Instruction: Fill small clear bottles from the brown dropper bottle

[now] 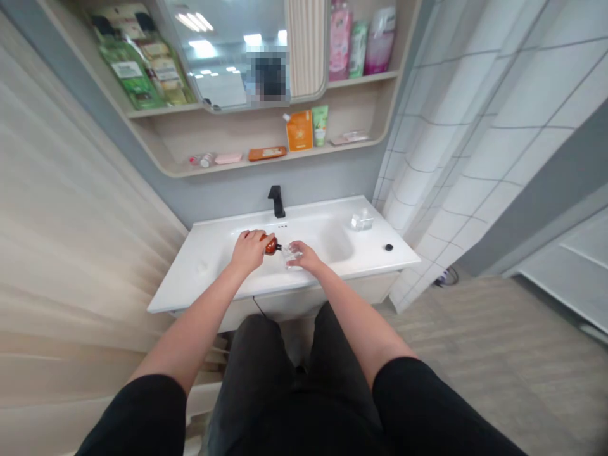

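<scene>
Over the basin of the white sink (332,244), my left hand (250,248) is wrapped round a brown bottle (270,245). The bottle is tipped on its side, its dark narrow neck pointing right. Facing that neck is a small clear container (291,254), gripped by the fingers of my right hand (305,256). The neck meets or nearly meets the container's mouth; whether they touch I cannot tell. Any liquid inside the container is too small to make out. To the right on the sink top lie a clear bottle (362,220) and a small black cap (388,247).
A black faucet (276,201) rises behind the basin. Above it hangs a mirror cabinet whose lower shelf (228,168) holds an orange pouch (299,131), a green tube (320,125) and a pink soap bar (228,158). Curtains flank both sides, the right one (446,139) checked.
</scene>
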